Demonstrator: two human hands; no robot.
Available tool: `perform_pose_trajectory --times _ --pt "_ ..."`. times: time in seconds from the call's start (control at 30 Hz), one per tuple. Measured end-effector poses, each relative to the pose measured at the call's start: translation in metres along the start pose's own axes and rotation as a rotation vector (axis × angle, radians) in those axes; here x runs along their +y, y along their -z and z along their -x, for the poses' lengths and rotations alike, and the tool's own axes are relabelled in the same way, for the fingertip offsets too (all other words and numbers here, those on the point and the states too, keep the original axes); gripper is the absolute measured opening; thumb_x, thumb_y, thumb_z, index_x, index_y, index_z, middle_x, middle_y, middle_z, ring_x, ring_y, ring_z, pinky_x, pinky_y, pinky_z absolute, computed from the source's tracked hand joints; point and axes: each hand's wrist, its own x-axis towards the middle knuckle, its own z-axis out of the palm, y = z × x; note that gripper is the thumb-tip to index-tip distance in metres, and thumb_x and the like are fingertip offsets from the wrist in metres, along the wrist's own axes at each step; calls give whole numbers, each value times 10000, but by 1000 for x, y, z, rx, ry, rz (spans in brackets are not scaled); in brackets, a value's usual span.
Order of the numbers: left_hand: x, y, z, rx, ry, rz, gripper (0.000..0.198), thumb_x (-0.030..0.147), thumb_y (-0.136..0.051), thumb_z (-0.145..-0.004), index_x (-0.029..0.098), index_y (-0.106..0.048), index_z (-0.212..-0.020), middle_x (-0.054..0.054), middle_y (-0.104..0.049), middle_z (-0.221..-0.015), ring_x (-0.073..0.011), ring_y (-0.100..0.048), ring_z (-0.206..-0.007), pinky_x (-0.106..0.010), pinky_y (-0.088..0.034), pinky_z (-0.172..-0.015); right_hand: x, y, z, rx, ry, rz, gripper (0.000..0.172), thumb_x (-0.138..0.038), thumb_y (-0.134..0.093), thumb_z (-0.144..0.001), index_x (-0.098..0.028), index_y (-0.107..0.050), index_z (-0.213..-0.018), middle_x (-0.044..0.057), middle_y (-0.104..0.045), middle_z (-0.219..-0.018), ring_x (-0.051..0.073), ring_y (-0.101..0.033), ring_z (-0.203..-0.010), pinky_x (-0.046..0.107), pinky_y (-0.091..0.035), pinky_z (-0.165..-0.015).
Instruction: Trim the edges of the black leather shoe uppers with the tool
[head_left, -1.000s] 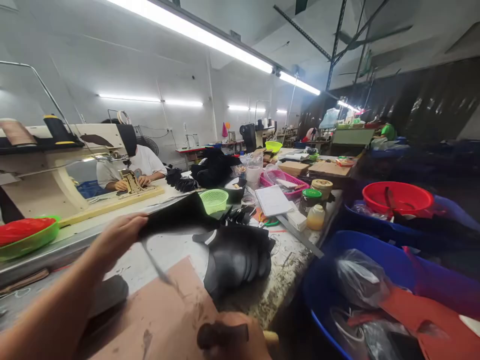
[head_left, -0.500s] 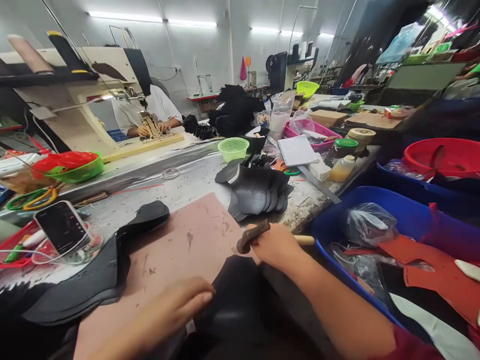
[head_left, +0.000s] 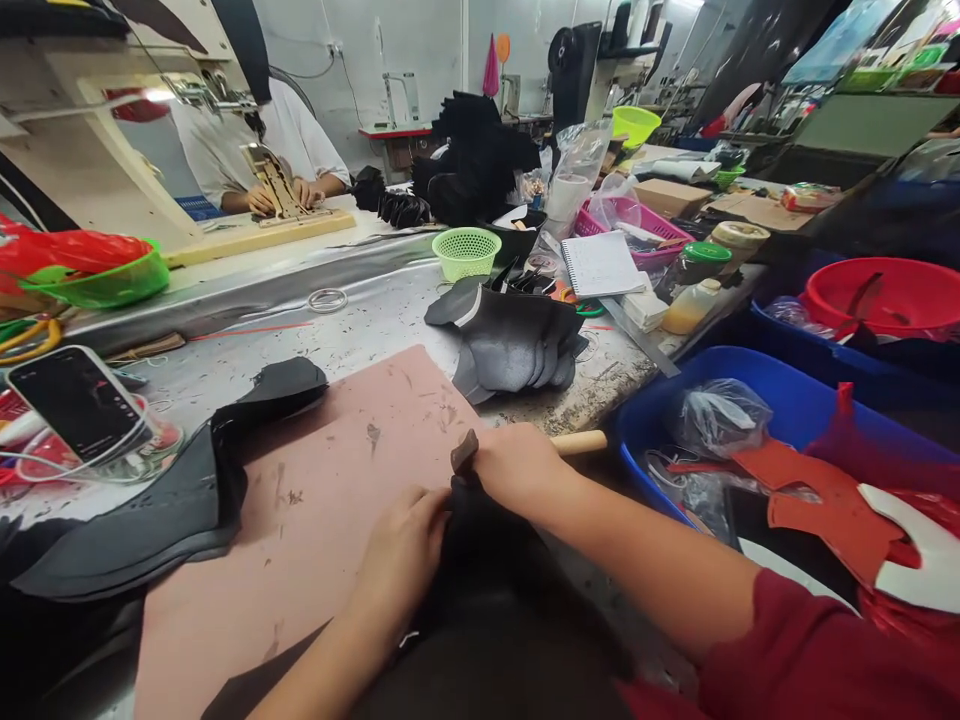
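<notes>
My right hand (head_left: 517, 465) is closed around a hammer (head_left: 579, 443); its pale wooden handle sticks out to the right and its dark head shows at the left. Directly below, a black sheet piece (head_left: 495, 570), leather-like, hangs from the board's right edge toward me. My left hand (head_left: 405, 550) grips the upper edge of that piece with bent fingers, close beside the hammer head. Under the hands lies a pink board (head_left: 337, 470) marked with dark scuffs. Stacked black cut pieces (head_left: 150, 520) rest on its left side.
More black pieces (head_left: 517, 340) are piled behind the board. A phone (head_left: 71, 400) leans at the left. To the right stands a blue tub (head_left: 630, 430) of scraps. A light green basket (head_left: 465, 253) and a notebook (head_left: 600, 265) sit farther back. A co-worker (head_left: 292, 140) sits at a sewing machine.
My left hand has moved up and right onto the black piece's edge. The right hand with the hammer has shifted slightly left, and the whole view has tilted and moved.
</notes>
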Motion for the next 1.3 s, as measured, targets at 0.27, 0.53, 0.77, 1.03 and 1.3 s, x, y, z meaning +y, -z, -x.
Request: perform_pose_trajectory --times 0.27,0.53,0.77,1.03,1.3 --pt "3 -1 -2 -70 -176 -263 267 71 -358 -829 143 -591 -936 -57 -557 -750 -171 -527 -685 -303 -455 -638 -3 10 0 80 81 -25 227 -139 -409 -800 -170 -630 -757 61 -656 -672 182 -622 -654 242 -386 -507" --pt "-4 9 -21 -100 11 -109 222 133 -442 -805 186 -603 -948 -42 -611 -842 -165 -587 -764 -266 -458 -688 8 21 -10 74 92 -19 205 -148 -442 -762 -166 -640 -712 76 -668 -709 186 -613 -655 250 -386 -534" --pt "-14 9 -35 -89 -29 -123 229 181 -401 -835 176 -624 -889 -59 -604 -843 -188 -577 -786 -295 -461 -694 20 5 -28 -28 4 0 199 -169 -457 -740 -167 -654 -764 92 -665 -723 194 -617 -665 252 -414 -559" --pt "-20 7 -26 -39 -47 -96 191 174 -436 -812 182 -604 -902 -52 -605 -847 -185 -574 -802 -296 -472 -715 15 7 -36 -25 -1 -43 208 -170 -447 -742 -175 -650 -786 89 -671 -751 201 -624 -695 258 -424 -569" --pt "-26 7 -21 -10 -70 -68 192 201 -417 -819 191 -605 -860 -41 -601 -812 -177 -571 -773 -291 -470 -697 10 2 -28 -2 16 -39 218 -137 -435 -746 -166 -651 -734 83 -668 -714 184 -618 -664 249 -400 -542"
